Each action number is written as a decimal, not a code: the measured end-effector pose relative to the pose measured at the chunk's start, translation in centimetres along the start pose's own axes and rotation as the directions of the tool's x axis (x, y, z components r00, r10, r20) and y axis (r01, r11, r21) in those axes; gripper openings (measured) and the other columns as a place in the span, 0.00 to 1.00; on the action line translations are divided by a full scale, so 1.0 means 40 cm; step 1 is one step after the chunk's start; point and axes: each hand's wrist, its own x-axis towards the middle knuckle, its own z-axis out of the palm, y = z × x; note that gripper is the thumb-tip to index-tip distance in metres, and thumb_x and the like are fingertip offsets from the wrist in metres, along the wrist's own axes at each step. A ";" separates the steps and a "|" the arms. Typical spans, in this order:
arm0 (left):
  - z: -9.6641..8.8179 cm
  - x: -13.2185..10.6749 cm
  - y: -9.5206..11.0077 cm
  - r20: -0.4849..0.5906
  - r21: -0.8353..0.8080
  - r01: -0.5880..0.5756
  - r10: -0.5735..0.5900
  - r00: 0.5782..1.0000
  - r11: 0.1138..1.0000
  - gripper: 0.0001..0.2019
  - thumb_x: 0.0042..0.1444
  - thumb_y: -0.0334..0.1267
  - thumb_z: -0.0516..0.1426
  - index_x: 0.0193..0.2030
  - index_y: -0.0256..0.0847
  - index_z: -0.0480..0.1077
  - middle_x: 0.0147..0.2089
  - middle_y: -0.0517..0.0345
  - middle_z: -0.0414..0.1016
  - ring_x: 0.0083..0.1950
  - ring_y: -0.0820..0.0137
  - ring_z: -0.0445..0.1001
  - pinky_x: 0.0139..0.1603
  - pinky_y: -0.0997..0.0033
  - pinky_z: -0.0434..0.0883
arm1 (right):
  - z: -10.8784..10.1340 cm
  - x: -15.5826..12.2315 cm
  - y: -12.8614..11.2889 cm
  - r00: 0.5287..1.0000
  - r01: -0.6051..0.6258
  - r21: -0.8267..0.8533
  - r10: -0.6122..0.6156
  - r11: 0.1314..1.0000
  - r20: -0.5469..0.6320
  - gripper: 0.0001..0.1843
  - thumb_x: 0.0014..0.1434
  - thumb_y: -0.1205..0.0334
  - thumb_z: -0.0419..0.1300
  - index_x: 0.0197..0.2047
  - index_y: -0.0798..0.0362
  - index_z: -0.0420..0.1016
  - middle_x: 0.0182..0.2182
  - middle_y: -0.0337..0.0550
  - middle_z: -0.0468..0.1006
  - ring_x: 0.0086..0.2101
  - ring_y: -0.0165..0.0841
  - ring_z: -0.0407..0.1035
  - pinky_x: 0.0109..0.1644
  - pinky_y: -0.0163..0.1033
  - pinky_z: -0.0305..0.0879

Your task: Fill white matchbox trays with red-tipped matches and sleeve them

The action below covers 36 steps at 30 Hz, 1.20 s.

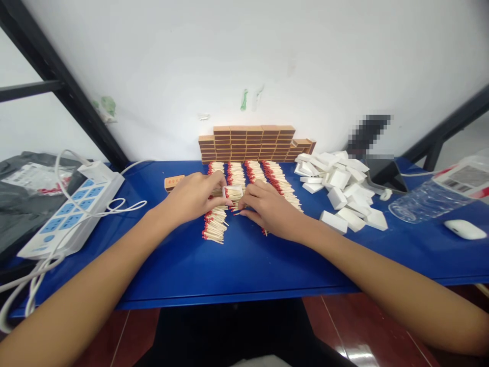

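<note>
Rows of red-tipped matches (pixel 237 176) lie on the blue table (pixel 237 265). My left hand (pixel 194 196) and my right hand (pixel 269 206) meet over them, both with fingers closed around a small white inner matchbox tray (pixel 233 192) that holds some matches. The right hand's fingertips pinch matches at the tray's right side. A loose bundle of matches (pixel 214 224) lies just below the left hand.
A stack of brown matchbox sleeves (pixel 254 142) stands against the wall. A heap of white trays (pixel 342 188) lies to the right, with a plastic bag (pixel 439 196) and a white mouse (pixel 465 229) beyond. A power strip (pixel 72 214) with cables sits on the left, beside one brown box (pixel 173 182).
</note>
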 end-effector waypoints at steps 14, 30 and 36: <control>-0.005 -0.002 0.003 -0.025 0.068 0.007 -0.006 1.000 0.998 0.21 0.64 0.57 0.62 0.52 0.42 0.69 0.40 0.51 0.82 0.42 0.55 0.80 0.35 0.67 0.62 | -0.009 0.000 -0.004 1.000 -0.015 0.038 0.014 0.999 0.023 0.08 0.72 0.64 0.56 0.41 0.54 0.75 0.40 0.50 0.73 0.44 0.42 0.63 0.50 0.47 0.63; 0.019 -0.011 0.049 -0.081 0.005 -0.166 0.166 0.983 0.986 0.22 0.63 0.58 0.62 0.49 0.41 0.69 0.33 0.56 0.77 0.37 0.59 0.77 0.34 0.67 0.62 | -0.031 0.009 -0.008 0.958 -0.052 -0.041 0.039 0.998 -0.283 0.06 0.70 0.67 0.58 0.39 0.54 0.75 0.37 0.49 0.73 0.40 0.41 0.63 0.47 0.48 0.64; 0.002 -0.008 0.025 -0.071 -0.001 -0.081 0.081 0.994 0.997 0.24 0.64 0.60 0.60 0.52 0.41 0.69 0.35 0.54 0.79 0.39 0.57 0.78 0.35 0.66 0.63 | -0.038 0.009 -0.001 0.953 -0.053 -0.009 0.048 0.999 -0.300 0.05 0.69 0.66 0.60 0.39 0.53 0.77 0.35 0.47 0.73 0.39 0.40 0.64 0.47 0.48 0.65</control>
